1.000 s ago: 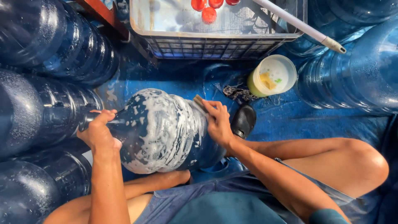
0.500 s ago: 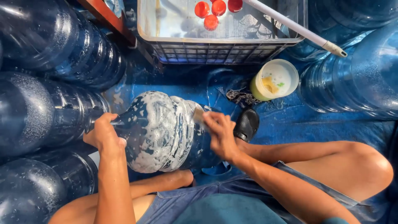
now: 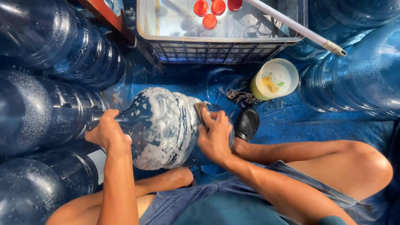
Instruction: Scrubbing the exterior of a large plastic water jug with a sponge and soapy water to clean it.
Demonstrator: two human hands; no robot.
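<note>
Bottom of frame: person seated, knees apart, blue shorts. Left hand (image 3: 107,134) at centre left, grip closed around the neck of a large blue water jug (image 3: 162,127), which lies on its side across the lap at frame centre, coated in white soap foam. Right hand (image 3: 214,137) is pressed on the jug's lower body, fingers curled over a scrub pad (image 3: 203,110) — grip closed on the pad, pad touching the plastic.

Judgement: scrubbing goes best with the neck held firm so the jug cannot roll, and the pad worked along the ribs where foam is thin.

Just beyond the jug, a black shoe (image 3: 246,123) on the blue tarp (image 3: 316,121). Farther, centre right, a small tub (image 3: 275,78) of soapy liquid. Top of frame: a plastic crate (image 3: 225,50) holding red caps (image 3: 209,21) — a white pipe (image 3: 300,28) crosses it. More jugs (image 3: 46,108) are stacked left and right.
</note>
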